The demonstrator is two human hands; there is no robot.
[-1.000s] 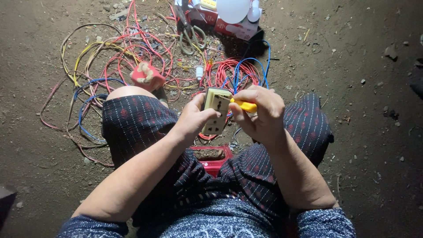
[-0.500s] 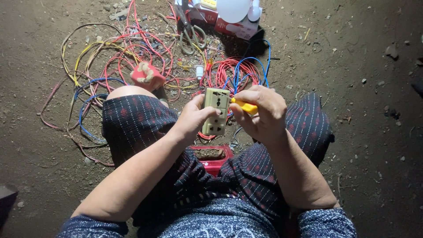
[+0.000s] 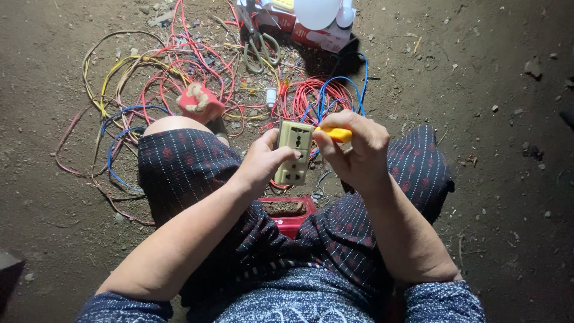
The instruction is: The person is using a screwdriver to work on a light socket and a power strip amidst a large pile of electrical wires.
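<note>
- Two bare hands meet above the person's lap, between knees covered in dark patterned cloth.
- The left hand (image 3: 263,161) is closed around a cream multi-socket plate (image 3: 293,152), thumb across its lower face, holding it upright with the sockets turned to the camera.
- The right hand (image 3: 353,146) is closed on a yellow-handled screwdriver (image 3: 335,133); the handle lies sideways, pointing toward the upper right edge of the plate, and its tip cannot be seen.
- The plate sits between the two hands, over the gap between the knees.
- A red plastic box (image 3: 289,211) lies on the ground directly below the plate, partly hidden by the legs.
- A tangle of red, yellow and blue wires (image 3: 179,78) spreads over the dirt floor (image 3: 478,72) ahead of the knees.
- A coil of red wire with a blue strand (image 3: 317,96) lies just beyond the hands.
- Scissors (image 3: 261,43) rest among the wires near the top, beside a red and white carton (image 3: 317,36) with a white bulb (image 3: 317,11) on it.
- A small red object (image 3: 200,101) sits by the left knee.
</note>
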